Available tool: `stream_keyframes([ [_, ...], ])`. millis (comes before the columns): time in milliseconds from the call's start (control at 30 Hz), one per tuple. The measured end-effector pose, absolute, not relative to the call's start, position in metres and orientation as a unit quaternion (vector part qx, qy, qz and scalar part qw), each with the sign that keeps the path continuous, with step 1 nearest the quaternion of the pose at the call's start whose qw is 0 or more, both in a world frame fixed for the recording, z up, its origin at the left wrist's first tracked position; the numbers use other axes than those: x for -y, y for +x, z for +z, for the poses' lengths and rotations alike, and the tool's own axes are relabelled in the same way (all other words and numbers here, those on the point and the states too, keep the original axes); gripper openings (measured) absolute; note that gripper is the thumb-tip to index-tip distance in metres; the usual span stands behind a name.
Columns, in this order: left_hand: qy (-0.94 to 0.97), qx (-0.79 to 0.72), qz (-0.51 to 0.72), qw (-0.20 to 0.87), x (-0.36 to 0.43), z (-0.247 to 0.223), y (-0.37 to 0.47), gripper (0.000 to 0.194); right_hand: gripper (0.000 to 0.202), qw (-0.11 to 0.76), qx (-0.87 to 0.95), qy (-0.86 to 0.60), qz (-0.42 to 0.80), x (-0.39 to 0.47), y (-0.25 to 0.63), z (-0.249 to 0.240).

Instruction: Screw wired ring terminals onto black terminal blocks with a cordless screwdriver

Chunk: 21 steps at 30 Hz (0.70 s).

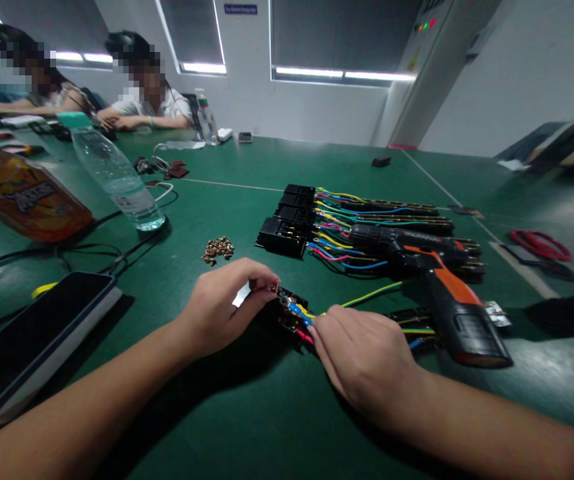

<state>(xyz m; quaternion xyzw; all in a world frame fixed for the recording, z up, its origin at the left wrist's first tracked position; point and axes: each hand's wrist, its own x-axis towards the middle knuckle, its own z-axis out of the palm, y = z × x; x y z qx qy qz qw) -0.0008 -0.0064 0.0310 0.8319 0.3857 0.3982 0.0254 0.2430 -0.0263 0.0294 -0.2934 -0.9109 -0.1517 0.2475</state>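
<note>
My left hand (pixel 224 303) pinches a small brass-coloured screw (pixel 275 287) between thumb and fingertips, just beside a blue-sleeved ring terminal (pixel 294 309). Closed around that wire and a yellow one, my right hand (pixel 367 357) hides most of their length. Under both hands lies a black socket block (pixel 287 325) with brass contacts and a red-sleeved wire (pixel 305 337); my fingers cover part of it. Beyond my left hand a small pile of brass screws (pixel 218 249) rests on the green table (pixel 207 413).
Wired black power strips (pixel 287 235) lie in a row ahead, with an orange and black cordless drill (pixel 431 263) across them. On the left are a phone (pixel 41 340), a water bottle (pixel 121 177), an orange drink bottle (pixel 27 193) and cables. Two people sit across the table.
</note>
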Motion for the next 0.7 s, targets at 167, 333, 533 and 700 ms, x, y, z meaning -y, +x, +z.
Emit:
stream_keyframes([
  [167,0.836,-0.367,0.406,0.040,0.0066,0.0323,-0.0010,0.010,0.019,0.250,0.911,-0.297,-0.142,0.0255,0.2431,0.0298],
  [333,0.844,-0.344,0.408,0.054,0.0072,0.0333,-0.0002,0.010,0.023,0.244,0.912,-0.296,-0.146,0.0245,0.2420,0.0300],
  [533,0.854,-0.327,0.401,0.048,0.0070,0.0334,0.0011,0.012,0.027,0.252,0.910,-0.294,-0.147,0.0230,0.2409,0.0312],
  [700,0.863,-0.306,0.400,0.049,0.0072,0.0342,0.0019,0.014,0.026,0.249,0.910,-0.298,-0.146,0.0227,0.2420,0.0306],
])
